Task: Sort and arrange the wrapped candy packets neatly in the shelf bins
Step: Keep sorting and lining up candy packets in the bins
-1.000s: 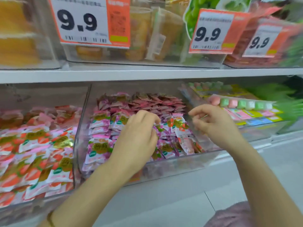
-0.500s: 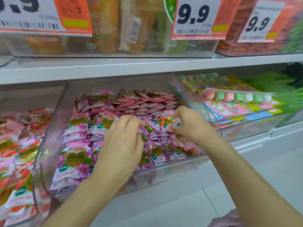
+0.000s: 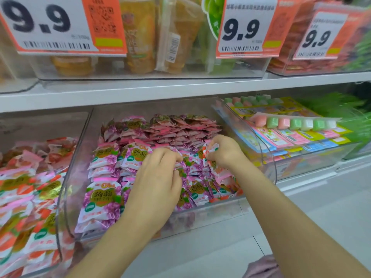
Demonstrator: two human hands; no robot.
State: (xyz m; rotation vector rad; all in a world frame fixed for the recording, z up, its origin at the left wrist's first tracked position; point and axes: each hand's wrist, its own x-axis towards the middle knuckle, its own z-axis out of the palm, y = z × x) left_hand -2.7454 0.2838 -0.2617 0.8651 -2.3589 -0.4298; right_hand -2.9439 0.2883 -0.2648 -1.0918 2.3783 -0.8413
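A clear plastic bin (image 3: 269, 157) on the lower shelf holds several purple grape candy packets (image 3: 102, 199), with darker pink packets (image 3: 180, 129) stacked at its back. My left hand (image 3: 158, 181) is inside the bin, fingers curled down among the purple packets. My right hand (image 3: 224, 151) is at the bin's right side and pinches an orange-and-white packet (image 3: 210, 151) that differs from the purple ones. More orange-marked packets (image 3: 222, 175) lie under that hand.
A bin of orange strawberry packets (image 3: 26, 197) stands to the left. To the right is a bin of flat coloured candy strips (image 3: 291, 125). The upper shelf (image 3: 180, 89) carries bins with 9.9 price tags (image 3: 247, 27). The white floor shows below.
My right hand dropped into the bin's right side and took hold of an orange-and-white packet. My left hand stayed among the purple packets. The view shifted right and closer.
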